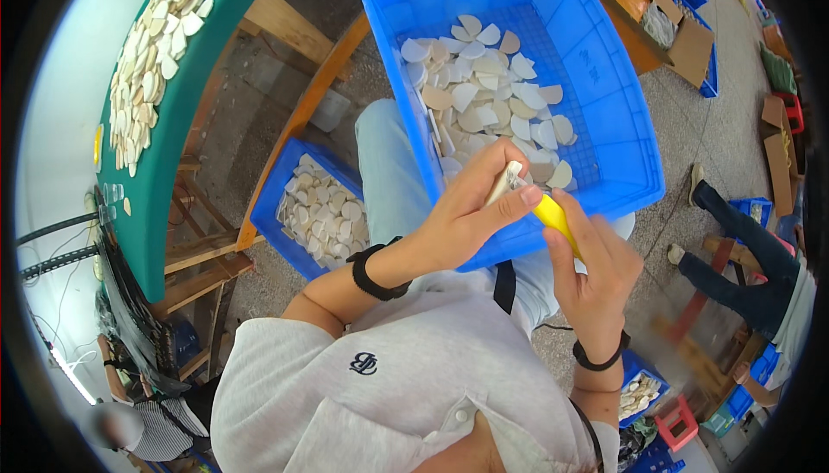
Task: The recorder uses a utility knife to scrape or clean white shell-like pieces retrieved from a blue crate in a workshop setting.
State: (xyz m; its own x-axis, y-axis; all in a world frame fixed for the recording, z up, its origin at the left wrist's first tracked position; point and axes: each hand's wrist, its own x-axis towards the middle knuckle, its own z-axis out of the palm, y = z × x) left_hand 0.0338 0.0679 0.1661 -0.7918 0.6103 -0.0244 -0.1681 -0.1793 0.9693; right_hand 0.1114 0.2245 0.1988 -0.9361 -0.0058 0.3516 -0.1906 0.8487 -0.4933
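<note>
Over the near edge of a large blue crate [617, 162], my two hands come together. My left hand [475, 214] is closed on a small off-white piece [499, 186], pinched between thumb and fingers. My right hand [596, 266] grips what looks like a yellow utility knife [557, 221]; its greyish tip meets the piece by my left thumb, and the exact contact is hidden. Inside the crate lie many loose white and beige half-round pieces [484, 84], heaped toward its left side. The crate rests across my legs.
A second blue crate [268, 222] of similar pieces stands on the floor at left. More pieces [142, 67] cover a green-topped table [186, 84]. Cardboard boxes [691, 50], a red stool [676, 424] and another person's legs [734, 248] are at right.
</note>
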